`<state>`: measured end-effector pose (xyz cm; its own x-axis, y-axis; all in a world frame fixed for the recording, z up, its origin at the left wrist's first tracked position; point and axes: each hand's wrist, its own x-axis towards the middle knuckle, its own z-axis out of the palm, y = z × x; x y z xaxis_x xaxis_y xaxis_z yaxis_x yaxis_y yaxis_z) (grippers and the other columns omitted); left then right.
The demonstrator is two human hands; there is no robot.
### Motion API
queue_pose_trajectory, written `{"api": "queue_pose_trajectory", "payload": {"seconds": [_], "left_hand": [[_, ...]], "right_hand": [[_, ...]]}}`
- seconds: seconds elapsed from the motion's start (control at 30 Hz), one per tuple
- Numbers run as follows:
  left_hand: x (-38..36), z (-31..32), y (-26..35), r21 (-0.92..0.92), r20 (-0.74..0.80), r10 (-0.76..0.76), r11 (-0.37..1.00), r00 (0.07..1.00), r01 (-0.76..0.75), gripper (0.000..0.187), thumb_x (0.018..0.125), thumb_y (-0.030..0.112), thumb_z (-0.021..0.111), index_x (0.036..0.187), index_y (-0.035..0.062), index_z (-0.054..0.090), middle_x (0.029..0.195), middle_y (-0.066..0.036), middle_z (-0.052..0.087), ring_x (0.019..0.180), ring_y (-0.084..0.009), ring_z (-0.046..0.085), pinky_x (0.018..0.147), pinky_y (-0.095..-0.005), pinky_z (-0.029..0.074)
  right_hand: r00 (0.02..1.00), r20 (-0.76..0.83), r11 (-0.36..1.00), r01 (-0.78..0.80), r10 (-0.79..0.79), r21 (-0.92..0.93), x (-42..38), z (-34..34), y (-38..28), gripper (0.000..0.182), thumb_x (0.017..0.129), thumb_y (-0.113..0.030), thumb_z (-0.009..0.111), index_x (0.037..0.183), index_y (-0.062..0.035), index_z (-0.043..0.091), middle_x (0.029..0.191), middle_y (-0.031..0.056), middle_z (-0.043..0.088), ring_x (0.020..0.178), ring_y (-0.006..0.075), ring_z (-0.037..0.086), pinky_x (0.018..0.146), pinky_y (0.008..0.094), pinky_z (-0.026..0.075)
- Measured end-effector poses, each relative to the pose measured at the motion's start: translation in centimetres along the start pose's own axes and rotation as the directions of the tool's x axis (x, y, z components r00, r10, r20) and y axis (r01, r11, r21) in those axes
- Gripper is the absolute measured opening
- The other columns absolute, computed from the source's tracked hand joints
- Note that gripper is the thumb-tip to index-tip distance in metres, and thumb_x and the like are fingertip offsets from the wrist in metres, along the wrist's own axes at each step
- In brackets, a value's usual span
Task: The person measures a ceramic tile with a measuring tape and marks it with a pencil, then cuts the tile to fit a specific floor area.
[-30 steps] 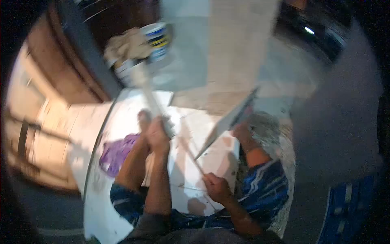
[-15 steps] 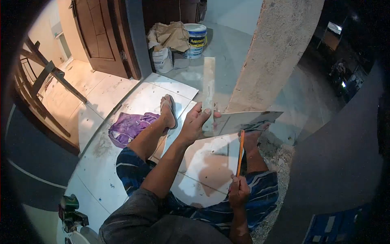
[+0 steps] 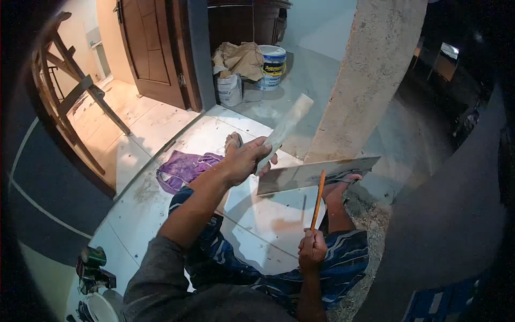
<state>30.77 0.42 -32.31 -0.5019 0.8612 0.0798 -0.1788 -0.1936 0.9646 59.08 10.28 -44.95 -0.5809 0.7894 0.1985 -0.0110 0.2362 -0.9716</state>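
Observation:
My left hand [image 3: 251,160] is wrapped round a pale flat strip [image 3: 287,124], which tilts up to the right. A long grey tile piece [image 3: 300,176] stands on edge just right of and below that hand; whether the fingers touch it is unclear. Lower right, my right hand [image 3: 312,248] grips the bottom end of a thin orange stick [image 3: 318,201], its upper tip in front of the tile piece. My bare right foot shows behind the tile's right end. What holds the tile up cannot be made out.
A purple cloth [image 3: 185,169] lies on the white tiled floor [image 3: 129,214]. Behind are a paint bucket [image 3: 271,68], a sack [image 3: 229,89] and a rough concrete pillar [image 3: 365,75]. Wooden frame [image 3: 80,86] at left; green object [image 3: 94,256] lower left; rubble [image 3: 370,214] at right.
The strip has gone from upright to leaning right. My left hand has moved left, off the tile's left end. The orange stick is still in my right hand. The view has shifted slightly.

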Motion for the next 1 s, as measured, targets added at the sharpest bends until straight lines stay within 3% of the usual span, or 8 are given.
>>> {"api": "queue_pose_trajectory", "payload": {"seconds": [0.03, 0.13, 0.2, 0.3, 0.5, 0.63, 0.87, 1.0], "left_hand": [[-0.3, -0.6, 0.4, 0.014, 0.062, -0.067, 0.998, 0.996, 0.066, 0.025, 0.101, 0.020, 0.043, 0.119, 0.0054, 0.052, 0.084, -0.004, 0.062, 0.056, -0.0106, 0.051, 0.051, -0.0232, 0.042], [-1.2, -0.8, 1.8, 0.140, 0.010, -0.159, 0.978, 0.987, 0.157, 0.027, 0.101, 0.029, 0.046, 0.114, 0.0068, 0.054, 0.077, -0.001, 0.058, 0.049, -0.0089, 0.046, 0.045, -0.0218, 0.036], [-1.5, -0.9, 2.2, 0.249, -0.006, -0.260, 0.935, 0.966, 0.253, 0.031, 0.101, 0.033, 0.047, 0.114, 0.0056, 0.055, 0.076, 0.001, 0.056, 0.052, -0.0072, 0.048, 0.044, -0.0201, 0.034], [-1.6, -0.4, 2.7, 0.253, 0.004, -0.347, 0.908, 0.938, 0.335, 0.042, 0.103, 0.041, 0.040, 0.116, 0.0043, 0.055, 0.076, 0.000, 0.058, 0.056, -0.0086, 0.051, 0.046, -0.0211, 0.037], [0.7, -2.7, -1.6, 0.175, 0.193, -0.432, 0.898, 0.881, 0.402, 0.063, 0.101, 0.058, 0.026, 0.120, 0.0047, 0.054, 0.076, -0.004, 0.063, 0.059, -0.0115, 0.053, 0.053, -0.0249, 0.043], [1.3, -3.0, -3.6, 0.250, 0.151, -0.428, 0.888, 0.891, 0.385, 0.051, 0.103, 0.049, 0.034, 0.119, 0.0056, 0.056, 0.081, -0.005, 0.064, 0.063, -0.0114, 0.054, 0.057, -0.0256, 0.045], [1.4, -3.6, -5.0, 0.249, 0.335, -0.503, 0.863, 0.797, 0.440, 0.032, 0.103, 0.025, 0.043, 0.127, 0.0056, 0.052, 0.109, -0.010, 0.068, 0.089, -0.0152, 0.066, 0.074, -0.0275, 0.052], [1.1, -2.5, -5.5, 0.243, 0.382, -0.533, 0.846, 0.755, 0.474, 0.029, 0.102, 0.016, 0.045, 0.128, 0.0047, 0.050, 0.111, -0.010, 0.067, 0.093, -0.0163, 0.066, 0.077, -0.0278, 0.052]], "right_hand": [[1.000, 0.011, 1.000, 0.004, -0.004, -0.002, 0.3, 0.3, -0.2, 0.026, 0.099, -0.021, 0.049, 0.094, 0.0012, 0.061, 0.055, 0.0003, 0.049, 0.045, 0.0072, 0.044, 0.043, 0.0245, 0.036], [0.996, 0.013, 0.992, 0.090, -0.089, -0.083, 1.5, 1.3, -1.0, 0.026, 0.099, -0.019, 0.049, 0.100, 0.0034, 0.063, 0.057, 0.0007, 0.050, 0.048, 0.0074, 0.046, 0.046, 0.0243, 0.038], [0.969, 0.008, 0.964, 0.248, -0.249, -0.093, 2.5, 2.3, -1.9, 0.027, 0.099, -0.018, 0.051, 0.105, 0.0053, 0.063, 0.059, 0.0009, 0.052, 0.053, 0.0075, 0.047, 0.050, 0.0245, 0.039], [0.973, 0.104, 0.978, 0.209, -0.206, -0.014, 3.6, 3.3, -3.2, 0.030, 0.099, -0.022, 0.054, 0.111, 0.0041, 0.063, 0.066, 0.0042, 0.058, 0.060, 0.0105, 0.054, 0.058, 0.0288, 0.046], [0.976, 0.187, 0.993, 0.104, -0.112, 0.050, 5.6, 4.9, -1.8, 0.028, 0.100, -0.022, 0.053, 0.109, 0.0030, 0.063, 0.064, 0.0023, 0.054, 0.059, 0.0096, 0.049, 0.057, 0.0269, 0.041], [0.985, 0.147, 0.995, 0.081, -0.089, 0.061, 6.5, 5.1, -0.7, 0.030, 0.100, -0.024, 0.053, 0.109, 0.0027, 0.064, 0.064, 0.0037, 0.055, 0.059, 0.0107, 0.051, 0.057, 0.0270, 0.042], [0.986, 0.165, 0.999, 0.030, -0.028, -0.012, 6.8, 4.8, -0.6, 0.031, 0.099, -0.025, 0.053, 0.110, 0.0020, 0.064, 0.065, 0.0052, 0.057, 0.059, 0.0125, 0.054, 0.057, 0.0283, 0.044], [0.984, 0.170, 0.999, -0.041, 0.044, -0.019, 6.6, 4.7, 0.5, 0.030, 0.099, -0.024, 0.052, 0.109, 0.0018, 0.063, 0.065, 0.0050, 0.057, 0.059, 0.0125, 0.054, 0.057, 0.0286, 0.044]]}}
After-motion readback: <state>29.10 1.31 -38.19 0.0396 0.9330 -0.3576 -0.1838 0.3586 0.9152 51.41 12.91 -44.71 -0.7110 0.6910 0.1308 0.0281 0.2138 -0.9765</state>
